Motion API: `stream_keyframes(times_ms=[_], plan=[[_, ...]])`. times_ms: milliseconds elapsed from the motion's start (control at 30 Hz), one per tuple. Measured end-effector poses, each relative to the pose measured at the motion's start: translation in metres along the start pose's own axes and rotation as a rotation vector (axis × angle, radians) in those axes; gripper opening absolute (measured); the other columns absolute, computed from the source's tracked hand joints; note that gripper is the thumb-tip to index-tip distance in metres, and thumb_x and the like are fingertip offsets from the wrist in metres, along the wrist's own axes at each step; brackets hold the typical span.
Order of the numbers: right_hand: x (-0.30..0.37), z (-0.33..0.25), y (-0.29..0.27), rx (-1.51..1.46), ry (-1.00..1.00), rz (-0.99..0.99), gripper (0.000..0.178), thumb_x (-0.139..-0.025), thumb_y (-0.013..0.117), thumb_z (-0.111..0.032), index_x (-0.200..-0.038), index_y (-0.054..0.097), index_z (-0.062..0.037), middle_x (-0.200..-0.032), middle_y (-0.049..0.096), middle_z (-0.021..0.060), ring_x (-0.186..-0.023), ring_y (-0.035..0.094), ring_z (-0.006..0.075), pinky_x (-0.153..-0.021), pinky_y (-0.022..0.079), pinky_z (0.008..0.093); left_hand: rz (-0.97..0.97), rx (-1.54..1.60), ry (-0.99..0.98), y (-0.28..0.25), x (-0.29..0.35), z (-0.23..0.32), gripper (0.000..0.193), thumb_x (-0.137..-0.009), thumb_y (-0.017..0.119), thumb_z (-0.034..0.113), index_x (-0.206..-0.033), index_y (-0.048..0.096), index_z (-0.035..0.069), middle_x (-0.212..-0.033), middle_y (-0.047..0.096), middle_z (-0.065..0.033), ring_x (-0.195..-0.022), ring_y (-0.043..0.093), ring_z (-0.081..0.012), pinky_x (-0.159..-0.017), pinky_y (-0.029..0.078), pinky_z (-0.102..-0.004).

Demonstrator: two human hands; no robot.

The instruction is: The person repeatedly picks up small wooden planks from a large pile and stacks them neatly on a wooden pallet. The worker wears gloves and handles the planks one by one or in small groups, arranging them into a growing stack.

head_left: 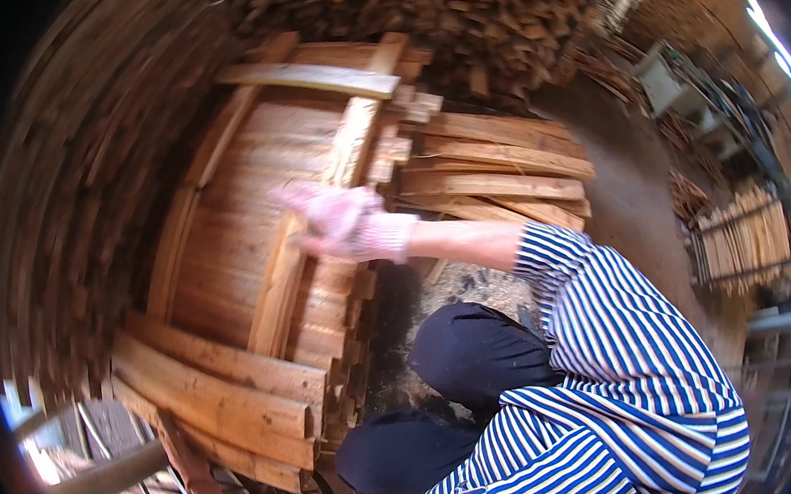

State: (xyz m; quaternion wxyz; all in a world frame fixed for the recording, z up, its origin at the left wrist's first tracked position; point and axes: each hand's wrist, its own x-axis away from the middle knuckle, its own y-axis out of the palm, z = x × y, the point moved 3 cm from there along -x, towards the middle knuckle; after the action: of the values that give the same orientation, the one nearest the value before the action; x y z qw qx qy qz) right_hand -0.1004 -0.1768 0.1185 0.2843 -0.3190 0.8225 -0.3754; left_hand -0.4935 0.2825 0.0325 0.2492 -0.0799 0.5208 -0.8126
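1. Pale wooden planks (491, 160) lie stacked beside a big wall of piled brown wood scraps (414, 4).
2. The right hand (342, 219) in a pink glove reaches out, fingers closed around a long pale wooden strip (310, 226) lying on the flat wooden stack (235, 213).
3. The left hand is out of sight.

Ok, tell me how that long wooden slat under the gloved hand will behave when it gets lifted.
The long slat looks thin and narrow, so probably light and a little springy. Its surface seems rough-sawn, so the gloved hand should not slip easily. Lifted near its middle, where the hand is, it may still dip at one end and scrape the boards below.
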Motion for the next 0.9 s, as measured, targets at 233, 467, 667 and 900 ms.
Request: stream_keyframes(times_ms=[233, 467, 667, 900], plan=[[0.27, 0.237, -0.067, 0.605, 0.896, -0.105, 0.09, -0.091, 0.064, -0.049, -0.161, 0.022, -0.0097, -0.163, 0.027, 0.0247, -0.148, 0.032, 0.0407, -0.119, 0.029, 0.049, 0.177, 0.147, -0.677, -0.025, -0.05, 0.012, 0.096, -0.095, 0.068, 0.046, -0.162, 0.014, 0.004, -0.15, 0.047, -0.0214, -0.131, 0.052, -0.0281, -0.112, 0.041, -0.0391], [0.275, 0.36, -0.172, 0.663, 0.877, -0.039, 0.096, -0.087, 0.064, -0.062, -0.159, 0.026, -0.0128, -0.165, 0.024, 0.0204, -0.15, 0.029, 0.0382, -0.122, 0.025, 0.0523, 0.126, 0.14, 0.05, 0.008, -0.123, 0.292, 0.055, -0.101, 0.06, 0.032, -0.15, 0.048, 0.009, -0.154, 0.048, -0.0156, -0.14, 0.046, -0.029, -0.118, 0.037, -0.0415], [0.215, 0.446, -0.183, 0.392, 0.985, -0.392, 0.115, -0.077, 0.065, -0.08, -0.163, 0.019, -0.0174, -0.168, 0.018, 0.018, -0.155, 0.019, 0.0352, -0.123, 0.025, 0.0525, -1.132, 0.789, -0.123, 0.207, -0.068, 0.587, 0.062, -0.096, 0.065, 0.026, -0.152, 0.044, 0.01, -0.149, 0.049, -0.0184, -0.126, 0.057, -0.0291, -0.107, 0.05, -0.0429], [0.222, 0.422, -0.191, 0.539, 0.744, -0.524, 0.119, -0.074, 0.062, -0.085, -0.158, 0.029, -0.0077, -0.15, 0.046, 0.023, -0.139, 0.047, 0.0366, -0.11, 0.045, 0.0453, -1.196, 1.44, -0.965, 0.471, 0.012, 0.656, 0.079, -0.092, 0.074, 0.044, -0.149, 0.037, 0.003, -0.145, 0.047, -0.0236, -0.108, 0.063, -0.0294, -0.09, 0.06, -0.0418]])
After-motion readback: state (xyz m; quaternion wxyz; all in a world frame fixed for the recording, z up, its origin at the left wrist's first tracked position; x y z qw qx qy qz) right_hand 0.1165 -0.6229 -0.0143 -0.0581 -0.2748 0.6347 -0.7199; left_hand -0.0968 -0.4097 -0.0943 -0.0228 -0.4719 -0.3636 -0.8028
